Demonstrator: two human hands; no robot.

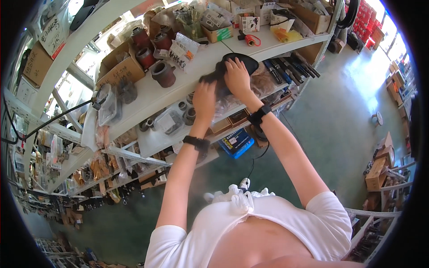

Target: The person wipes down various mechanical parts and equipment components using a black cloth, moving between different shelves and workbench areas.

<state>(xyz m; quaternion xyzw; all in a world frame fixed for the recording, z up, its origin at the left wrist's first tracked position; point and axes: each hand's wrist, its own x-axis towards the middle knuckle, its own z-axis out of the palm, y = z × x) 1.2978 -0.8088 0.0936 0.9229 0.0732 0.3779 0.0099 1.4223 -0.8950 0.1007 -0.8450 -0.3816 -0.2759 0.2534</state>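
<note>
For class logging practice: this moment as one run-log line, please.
left hand: at black item | right hand: on it | place: white shelf

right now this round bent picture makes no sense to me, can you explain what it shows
No machine here: a fisheye camera on a person's head looks down, so straight edges bend. Below are the wearer's white top and bare arms. The right hand lies on a smooth, black, rounded object; the left hand is at something dark and blurred beside it, though what I can't tell. On the white shelf stand a reddish-brown, cup-shaped part, an open brown cardboard box and a clear plastic container.
</note>
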